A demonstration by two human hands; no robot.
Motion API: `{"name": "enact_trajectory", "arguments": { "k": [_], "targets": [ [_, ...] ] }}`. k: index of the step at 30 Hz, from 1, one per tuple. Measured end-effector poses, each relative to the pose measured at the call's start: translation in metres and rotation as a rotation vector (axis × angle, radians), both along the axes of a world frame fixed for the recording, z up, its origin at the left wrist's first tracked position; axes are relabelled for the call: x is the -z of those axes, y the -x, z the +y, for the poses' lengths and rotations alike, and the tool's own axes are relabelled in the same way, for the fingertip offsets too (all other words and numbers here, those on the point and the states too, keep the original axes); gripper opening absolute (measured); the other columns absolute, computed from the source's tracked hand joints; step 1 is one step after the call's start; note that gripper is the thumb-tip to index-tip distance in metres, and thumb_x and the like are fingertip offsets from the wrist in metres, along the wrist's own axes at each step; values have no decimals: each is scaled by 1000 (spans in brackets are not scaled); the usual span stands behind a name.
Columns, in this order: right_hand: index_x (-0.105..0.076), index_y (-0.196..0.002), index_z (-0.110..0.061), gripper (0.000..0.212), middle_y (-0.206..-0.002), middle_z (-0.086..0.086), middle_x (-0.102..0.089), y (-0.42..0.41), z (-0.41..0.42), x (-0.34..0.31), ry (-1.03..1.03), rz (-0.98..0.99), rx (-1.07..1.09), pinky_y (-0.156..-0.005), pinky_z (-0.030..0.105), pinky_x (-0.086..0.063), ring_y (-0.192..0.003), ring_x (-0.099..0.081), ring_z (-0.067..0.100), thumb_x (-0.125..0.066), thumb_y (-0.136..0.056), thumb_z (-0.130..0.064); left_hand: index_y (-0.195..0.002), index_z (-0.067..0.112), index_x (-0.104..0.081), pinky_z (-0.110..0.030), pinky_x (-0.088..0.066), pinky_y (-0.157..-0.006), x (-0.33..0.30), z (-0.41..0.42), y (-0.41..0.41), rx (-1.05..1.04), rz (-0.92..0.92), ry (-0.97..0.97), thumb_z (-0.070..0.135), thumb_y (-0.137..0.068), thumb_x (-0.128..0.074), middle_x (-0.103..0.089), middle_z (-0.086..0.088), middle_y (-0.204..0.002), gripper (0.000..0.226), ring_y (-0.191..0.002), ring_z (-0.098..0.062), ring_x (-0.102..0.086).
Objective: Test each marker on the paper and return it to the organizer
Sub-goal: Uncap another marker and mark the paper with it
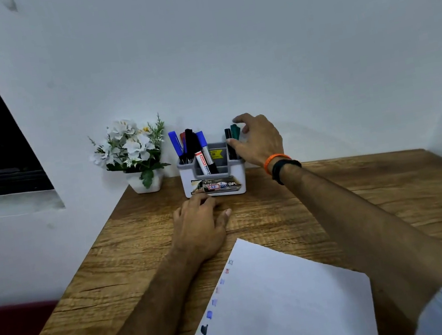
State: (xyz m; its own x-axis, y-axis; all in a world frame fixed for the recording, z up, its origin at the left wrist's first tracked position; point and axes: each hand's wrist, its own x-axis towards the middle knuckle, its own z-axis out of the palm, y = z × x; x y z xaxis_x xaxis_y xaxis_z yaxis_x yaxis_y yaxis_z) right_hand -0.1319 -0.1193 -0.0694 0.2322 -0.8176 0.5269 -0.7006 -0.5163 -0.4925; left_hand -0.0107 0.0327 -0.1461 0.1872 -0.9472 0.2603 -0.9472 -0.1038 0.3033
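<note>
Two hands: both of yours are up by the organizer [213, 178], at 12 o'clock on the table.
Right fingers: your right hand [257, 139] curls thumb and forefinger round the green marker [235, 131], which stands in the organizer's right-hand pocket; whether they press it or only frame it, you cannot tell.
Left fingers: your left hand [200, 224] lies palm-down on the wood, fingers loosely bent and holding nothing, fingertips just at the organizer's front foot.
Right wrist: an orange band [274, 160] sits beside a black band [284, 170].
Right pocket: the green marker and a black marker [229, 142] stand upright, side by side.
Left pocket: blue, red and black markers [192, 148] stand crowded and leaning; one white barrel carries a red label.
Middle pocket: a yellow tag [216, 154], its print too small to read.
Organizer body: grey-white moulded plastic, boxy with rounded corners; the front sticker reads "42" and "OP", the rest unclear.
Paper [287, 301]: a white sheet at 6 o'clock, lying askew, with small blue, red and dark test marks down its left edge.
Table [391, 192]: wood-grain top, matte.
Flower pot [145, 183]: white, at 10 o'clock from the organizer, holding white flowers.
</note>
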Motion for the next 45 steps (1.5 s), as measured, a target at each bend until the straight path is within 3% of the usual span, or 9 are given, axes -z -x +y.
{"name": "enact_trajectory", "arguments": {
  "k": [5,10,14,19,24,30,36,39,45],
  "targets": [
    [-57,-133,-29,46,-125,9,-42,-2,-7,1,10,137,-56,-88,34,-49,-110,-55,28,-64,-89,-40,-134,26,-50,-44,-24,-111,0,0,0,1,4,-5,49,-96,-42,-38,1,-147,45,-135,-19,-32],
    [-62,-118,-26,42,-122,4,-49,3,1,-1,34,-87,-126,-80,26,-45,-101,-54,17,-76,-79,-31,-135,26,-50,-44,-23,-112,1,-1,-1,7,4,-1,49,-96,-42,-38,1,-148,46,-137,-19,-31],
    [-56,-111,-24,43,-95,-4,-66,6,12,1,-76,-266,-223,-72,32,-54,-75,-60,14,-82,-76,-25,-134,25,-50,-45,-24,-111,2,-1,-1,2,-8,0,50,-96,-42,-38,0,-147,46,-136,-20,-32],
    [-73,-103,-13,38,-91,-1,-74,8,18,10,-93,-170,-142,-80,32,-58,-85,-68,13,-83,-76,-37,-134,24,-51,-46,-24,-111,2,-1,-1,-1,-10,-11,50,-96,-41,-39,0,-148,47,-136,-21,-32],
    [-75,-112,-18,31,-102,-2,-76,15,35,-8,-35,-361,-204,-87,31,-56,-90,-68,10,-77,-84,-30,-131,24,-52,-47,-29,-111,-1,0,-1,4,11,-28,50,-95,-43,-43,-1,-144,46,-133,-20,-37],
    [-70,-120,-13,29,-107,2,-73,30,72,-33,-81,-542,-436,-94,35,-56,-99,-69,14,-69,-92,-22,-125,18,-60,-32,-44,-96,-30,18,8,56,348,236,38,-96,-53,-61,1,-123,36,-112,-13,-54],
    [-57,-125,-12,47,-83,4,-69,50,123,-12,-277,-479,-553,-79,37,-59,-78,-72,21,-78,-84,-19,-112,15,-66,-30,-54,-84,-63,49,19,231,854,430,49,-88,-54,-71,3,-102,44,-96,-9,-66],
    [-56,-121,-18,52,-81,-1,-72,59,141,4,-371,-401,-553,-80,44,-60,-79,-73,27,-84,-77,-23,-103,8,-67,-21,-53,-75,-63,62,24,318,948,430,33,-87,-62,-72,-3,-93,30,-88,-11,-68],
    [-60,-116,-13,48,-72,-5,-71,70,158,30,-420,-407,-600,-66,26,-55,-67,-70,10,-85,-76,-20,-91,6,-67,-21,-51,-54,-56,68,20,322,942,345,13,-84,-70,-71,2,-70,10,-61,-7,-64]
  ]
}}
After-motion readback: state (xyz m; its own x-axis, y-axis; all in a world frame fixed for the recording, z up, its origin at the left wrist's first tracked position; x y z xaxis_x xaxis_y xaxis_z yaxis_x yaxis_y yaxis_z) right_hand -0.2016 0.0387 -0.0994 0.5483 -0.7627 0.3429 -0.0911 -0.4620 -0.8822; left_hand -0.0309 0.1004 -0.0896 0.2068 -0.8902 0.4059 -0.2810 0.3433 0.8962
